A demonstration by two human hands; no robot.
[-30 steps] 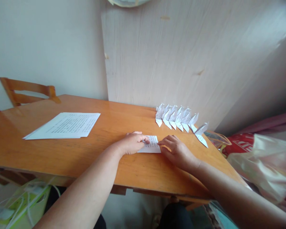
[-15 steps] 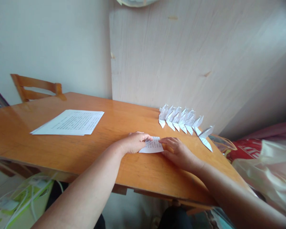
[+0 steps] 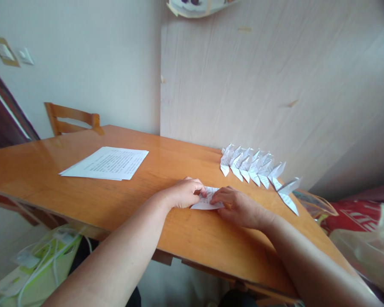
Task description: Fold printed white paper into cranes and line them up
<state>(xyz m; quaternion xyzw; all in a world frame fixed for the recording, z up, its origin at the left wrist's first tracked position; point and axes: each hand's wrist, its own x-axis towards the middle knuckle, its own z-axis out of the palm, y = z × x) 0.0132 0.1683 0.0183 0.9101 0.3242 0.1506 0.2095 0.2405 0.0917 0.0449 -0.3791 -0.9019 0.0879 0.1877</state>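
A small printed piece of folded paper (image 3: 208, 204) lies on the wooden table in front of me. My left hand (image 3: 188, 192) grips its left side, fingers bent and thumb side on the sheet. From the right, my right hand (image 3: 235, 204) lays its bent fingers over the paper's right part, with the thumb at the near edge. The fingers cover both ends of the paper. Farther back on the right stand several folded paper pieces (image 3: 245, 165) in rows, pointed and upright. One more folded piece (image 3: 289, 194) sits apart, nearer the right edge.
A stack of printed sheets (image 3: 105, 164) lies on the left of the table (image 3: 141, 170). Behind it is a wooden chair (image 3: 72, 119). Bags (image 3: 355, 215) crowd the table's right edge. A power strip with cables (image 3: 45, 256) is below on the left.
My right hand has moved left, farther over the paper, covering more of its right part. My left hand stays at the left side. The camera view has turned left.
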